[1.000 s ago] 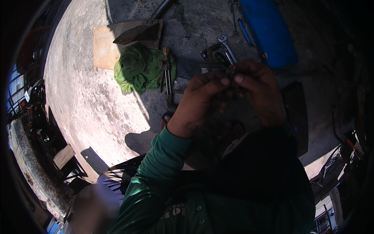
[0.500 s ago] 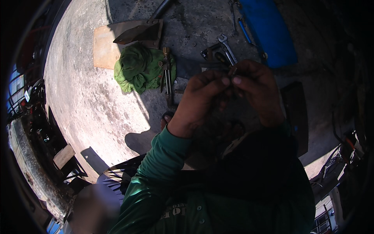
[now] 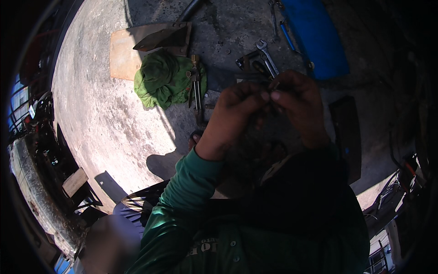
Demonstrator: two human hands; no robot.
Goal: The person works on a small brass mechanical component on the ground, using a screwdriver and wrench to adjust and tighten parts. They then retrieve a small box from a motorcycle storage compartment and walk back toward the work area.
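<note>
My left hand (image 3: 235, 112) and my right hand (image 3: 299, 102) meet thumb to thumb above the concrete floor, fingers curled in a pinch. Between the fingertips is a small dark piece, mostly hidden and too dim to name. Just beyond the hands lies a combination wrench (image 3: 267, 57) next to some dark tools. To the left of my left hand, a brass-fitted cutting torch (image 3: 197, 89) rests against a crumpled green cloth (image 3: 157, 80).
A tan board (image 3: 123, 55) with a dark pointed metal piece on it lies behind the cloth. A blue case (image 3: 319, 41) stands at the far right, beside a blue thin tool (image 3: 287, 35). Another person (image 3: 109, 242) is at the lower left. A dark flat panel (image 3: 345, 132) lies at right.
My right hand has shifted slightly left and its fingers have turned a little around the small piece. My left hand has hardly moved.
</note>
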